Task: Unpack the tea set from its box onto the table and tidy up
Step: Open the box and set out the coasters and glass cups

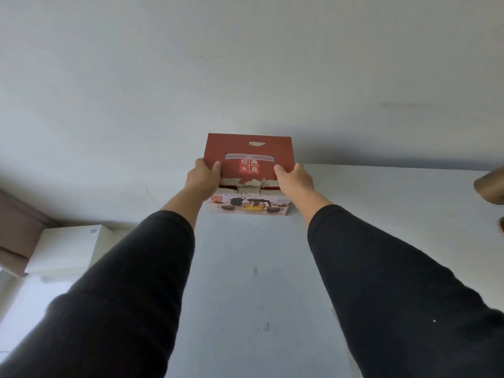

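Note:
A red tea set box (249, 156) with white characters and a strip of clear tape stands at the far end of a white surface (272, 268), against the wall. Its front panel, printed with a teapot and cups, faces me. My left hand (203, 177) grips the box's left side with the thumb on the red top. On the right side, my right hand (294, 178) grips it the same way. Both arms are stretched out in black sleeves. The box is closed, so its contents are hidden.
A white box (65, 249) lies at the left beside a brown frame (19, 233). A brownish object (491, 186) pokes in at the right edge. The grey-white wall (245, 64) rises directly behind the tea set box.

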### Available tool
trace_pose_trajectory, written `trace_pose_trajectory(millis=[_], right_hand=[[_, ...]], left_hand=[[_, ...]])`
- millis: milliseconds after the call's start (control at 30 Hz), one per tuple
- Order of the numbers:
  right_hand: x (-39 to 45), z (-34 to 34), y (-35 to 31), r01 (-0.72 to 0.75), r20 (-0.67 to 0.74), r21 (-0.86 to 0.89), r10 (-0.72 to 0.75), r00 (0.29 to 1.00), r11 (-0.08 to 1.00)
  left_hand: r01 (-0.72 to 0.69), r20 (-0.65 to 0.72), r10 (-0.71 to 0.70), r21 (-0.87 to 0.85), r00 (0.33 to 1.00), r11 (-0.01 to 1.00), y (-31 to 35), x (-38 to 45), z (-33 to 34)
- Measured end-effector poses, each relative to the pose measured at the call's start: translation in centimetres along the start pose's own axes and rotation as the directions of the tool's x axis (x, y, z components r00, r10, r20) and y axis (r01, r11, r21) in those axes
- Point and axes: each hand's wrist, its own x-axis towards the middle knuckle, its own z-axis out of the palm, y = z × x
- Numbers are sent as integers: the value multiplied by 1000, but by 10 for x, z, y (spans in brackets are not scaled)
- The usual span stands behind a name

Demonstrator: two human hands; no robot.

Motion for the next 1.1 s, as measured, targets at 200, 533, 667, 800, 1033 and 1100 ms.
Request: trace_pose_trajectory(millis=[200,533,667,800,1033,1100], right_hand=[[-12,1,5,-37,-6,90,38,999,995],[-73,3,38,-42,10,91,41,999,995],[-106,4,57,-36,22,76,35,999,996],[-138,5,80,-31,34,64,29,999,997],[-179,2,109,-6,42,16,5,999,1000],[-188,1,112,-7,47,-26,8,999,1000]], left_hand=[[-8,-24,7,-35,1000,999,-3,-11,0],[-2,-12,1,-57,1000,998,-34,-77,2],[3,-29,-5,-59,1000,998,-54,-116,4],[6,-36,-7,-50,999,999,-73,-152,9],[9,-33,-10,-41,999,999,-95,-198,15],[3,-15,-4,-30,1000,1000,-98,-207,14]])
